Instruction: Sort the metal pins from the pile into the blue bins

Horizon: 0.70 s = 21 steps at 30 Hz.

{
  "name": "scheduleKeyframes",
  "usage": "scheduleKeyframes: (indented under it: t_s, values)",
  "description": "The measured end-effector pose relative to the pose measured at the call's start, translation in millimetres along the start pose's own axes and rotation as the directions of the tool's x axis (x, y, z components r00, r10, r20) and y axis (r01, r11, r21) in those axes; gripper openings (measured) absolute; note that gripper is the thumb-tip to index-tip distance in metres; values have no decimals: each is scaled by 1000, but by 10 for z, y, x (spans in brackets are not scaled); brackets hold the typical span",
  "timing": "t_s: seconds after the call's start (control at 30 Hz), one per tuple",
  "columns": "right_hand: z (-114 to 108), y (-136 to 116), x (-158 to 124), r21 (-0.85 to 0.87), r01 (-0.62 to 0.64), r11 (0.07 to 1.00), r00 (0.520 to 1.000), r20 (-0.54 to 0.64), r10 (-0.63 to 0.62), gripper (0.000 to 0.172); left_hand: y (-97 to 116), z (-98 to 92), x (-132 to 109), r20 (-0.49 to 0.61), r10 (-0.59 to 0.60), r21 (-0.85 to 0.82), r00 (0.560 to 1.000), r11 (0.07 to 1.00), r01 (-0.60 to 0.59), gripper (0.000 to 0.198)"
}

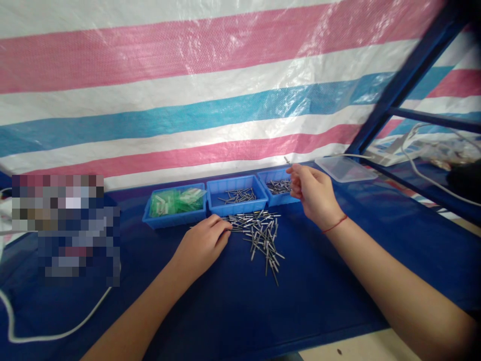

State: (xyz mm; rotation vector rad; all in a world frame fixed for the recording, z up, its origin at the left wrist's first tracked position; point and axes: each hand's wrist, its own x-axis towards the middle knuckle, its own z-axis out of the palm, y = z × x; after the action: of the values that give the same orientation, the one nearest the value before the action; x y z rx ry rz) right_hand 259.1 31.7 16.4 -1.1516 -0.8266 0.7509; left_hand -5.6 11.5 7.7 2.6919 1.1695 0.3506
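Beside the blue bins, my left hand [205, 243] rests low at the left edge of a loose pile of pop rivets [263, 233]. Its fingers are bent together, and a rivet shank [237, 230] sticks out at the fingertips; the rest of the grip is hidden. My right hand [313, 193] is raised at the right bin [265, 188], thumb and fingers pinched. From that pinch a single pop rivet [287, 160] points up. Short rivets [278, 187] lie in this right bin, partly covered by the hand. More rivets [240, 195] lie in the middle bin [216, 207].
The left blue bin [148, 219] holds green plastic packets [173, 203]. A clear plastic lid [345, 169] lies at the back right, near a dark blue frame post [409, 75]. A white cable [56, 336] curves across the left. Striped sheeting [188, 90] hangs behind the blue tabletop [319, 296].
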Motion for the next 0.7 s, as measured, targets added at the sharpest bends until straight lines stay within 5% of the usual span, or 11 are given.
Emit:
scheduleKeyframes:
  t_s: [0.17,0.33,0.47,0.7]
  values:
    - [21,-29,-38,56,-36,998,999,40,33,22,-36,45,-2,-2,10,57,1000,998,-10,25]
    - [111,-2,-209,-223,142,964,970,225,-91,27,-23,86,23,-19,23,59,1000,998,-22,21]
    - [191,4,-377,-363,372,854,876,443,-193,29,-4,87,43,-17,52,68,999,996,-51,20]
    - [252,26,-530,-386,584,714,693,695,-191,23,22,82,46,14,71,112,997,991,-72,23]
